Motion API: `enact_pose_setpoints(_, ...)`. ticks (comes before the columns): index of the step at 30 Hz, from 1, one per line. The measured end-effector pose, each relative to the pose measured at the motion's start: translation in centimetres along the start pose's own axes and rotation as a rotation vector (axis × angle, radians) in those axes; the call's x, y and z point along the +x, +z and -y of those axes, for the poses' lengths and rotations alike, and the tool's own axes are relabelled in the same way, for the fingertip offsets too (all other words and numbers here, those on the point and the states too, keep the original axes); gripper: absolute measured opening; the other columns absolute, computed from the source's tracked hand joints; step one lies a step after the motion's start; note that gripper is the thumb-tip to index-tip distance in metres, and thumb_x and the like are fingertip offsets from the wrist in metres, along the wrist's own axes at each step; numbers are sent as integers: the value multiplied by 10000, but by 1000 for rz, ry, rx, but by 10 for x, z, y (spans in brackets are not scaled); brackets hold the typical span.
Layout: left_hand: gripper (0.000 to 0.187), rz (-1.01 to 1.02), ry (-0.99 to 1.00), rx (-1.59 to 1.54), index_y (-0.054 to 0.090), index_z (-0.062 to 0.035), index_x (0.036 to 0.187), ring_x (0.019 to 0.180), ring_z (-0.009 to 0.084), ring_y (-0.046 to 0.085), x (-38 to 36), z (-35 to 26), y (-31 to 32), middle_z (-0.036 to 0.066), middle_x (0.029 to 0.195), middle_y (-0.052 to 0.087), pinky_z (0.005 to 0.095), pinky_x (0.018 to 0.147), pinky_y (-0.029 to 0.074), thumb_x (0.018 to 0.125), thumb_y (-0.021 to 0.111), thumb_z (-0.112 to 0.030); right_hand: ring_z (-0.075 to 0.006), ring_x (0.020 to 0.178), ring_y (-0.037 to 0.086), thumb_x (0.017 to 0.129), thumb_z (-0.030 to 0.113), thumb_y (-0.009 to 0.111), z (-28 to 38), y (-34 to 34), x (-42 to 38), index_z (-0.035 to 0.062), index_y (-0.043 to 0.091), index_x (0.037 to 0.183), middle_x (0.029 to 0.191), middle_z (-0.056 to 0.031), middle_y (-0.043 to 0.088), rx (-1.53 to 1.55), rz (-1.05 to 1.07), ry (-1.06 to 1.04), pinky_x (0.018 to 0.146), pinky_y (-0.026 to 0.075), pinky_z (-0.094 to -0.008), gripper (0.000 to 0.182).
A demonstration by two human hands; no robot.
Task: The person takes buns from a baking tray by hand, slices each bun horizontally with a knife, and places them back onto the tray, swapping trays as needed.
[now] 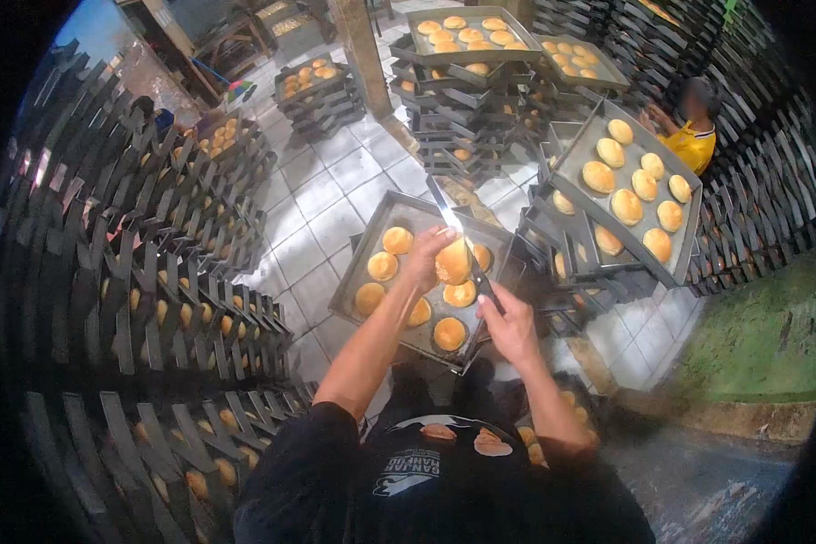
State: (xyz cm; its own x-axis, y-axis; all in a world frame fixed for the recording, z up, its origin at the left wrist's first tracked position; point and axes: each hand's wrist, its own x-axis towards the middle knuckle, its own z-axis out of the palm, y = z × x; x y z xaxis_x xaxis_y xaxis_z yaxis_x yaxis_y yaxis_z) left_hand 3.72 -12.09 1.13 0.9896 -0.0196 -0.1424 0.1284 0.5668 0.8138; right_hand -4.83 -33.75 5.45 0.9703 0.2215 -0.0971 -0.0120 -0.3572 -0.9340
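Observation:
My left hand [427,257] is closed round a golden bread bun [452,263], held up over a metal tray [347,288]. In my right hand [510,324] is the dark handle of a long knife [448,210]. Its shiny blade points away from me and lies right along the side of the bun, overlapping it in this view. Below my hands, several round buns [450,334] rest spaced out in the tray. Part of the tray is hidden behind my hands and left forearm.
Tall stacks of bun-filled trays [190,317] rise on the left. Another tray of buns [626,190] tops a stack at right, with more tray stacks [462,54] behind. A person in a yellow shirt [694,145] is at back right. A post [364,59] stands on the tiled floor [308,236].

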Motion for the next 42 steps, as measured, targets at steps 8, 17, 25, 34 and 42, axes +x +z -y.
enact_pose_setpoints(8, 190, 17, -22, -36, 689, -58, 1038, 819, 140, 697, 4, -3, -37, 34, 957, 718, 299, 736, 574, 930, 718, -213, -109, 694, 648, 1006, 213, 628, -8, 1, -41, 71, 627, 1389, 907, -78, 741, 101, 82, 107, 689, 532, -317, 408)
enact_pose_setpoints(17, 194, -25, -76, -63, 684, -70, 1054, 826, 168, 714, 8, -6, -43, 47, 948, 720, 336, 731, 601, 934, 716, -220, -96, 756, 663, 1009, 181, 642, -23, -1, -36, 25, 612, 1396, 823, -49, 707, 29, 110, 21, 703, 535, -280, 418)
enact_pose_setpoints(25, 243, -81, -180, 6, 671, -54, 1057, 835, 174, 701, 3, 27, -22, 47, 938, 710, 334, 736, 582, 897, 768, -209, -101, 762, 664, 1005, 185, 646, -18, 14, 15, 53, 629, 1388, 803, -44, 710, -16, 153, 79, 715, 534, -288, 405)
enact_pose_setpoints(34, 418, -125, -198, -39, 603, -72, 1233, 975, 191, 658, 19, 43, -36, 43, 1064, 649, 372, 852, 568, 882, 788, -205, -37, 587, 537, 1012, 194, 642, -80, 42, 9, 78, 613, 1416, 773, 16, 679, 48, 84, 94, 534, 437, -222, 422)
enact_pose_setpoints(42, 415, -196, -243, -154, 596, -112, 1298, 1007, 198, 684, 45, 62, -102, 45, 1104, 656, 411, 832, 594, 918, 747, -179, -48, 673, 558, 1014, 191, 641, -113, 37, -6, 17, 601, 1407, 804, -8, 698, 52, 199, 192, 612, 469, -236, 432)
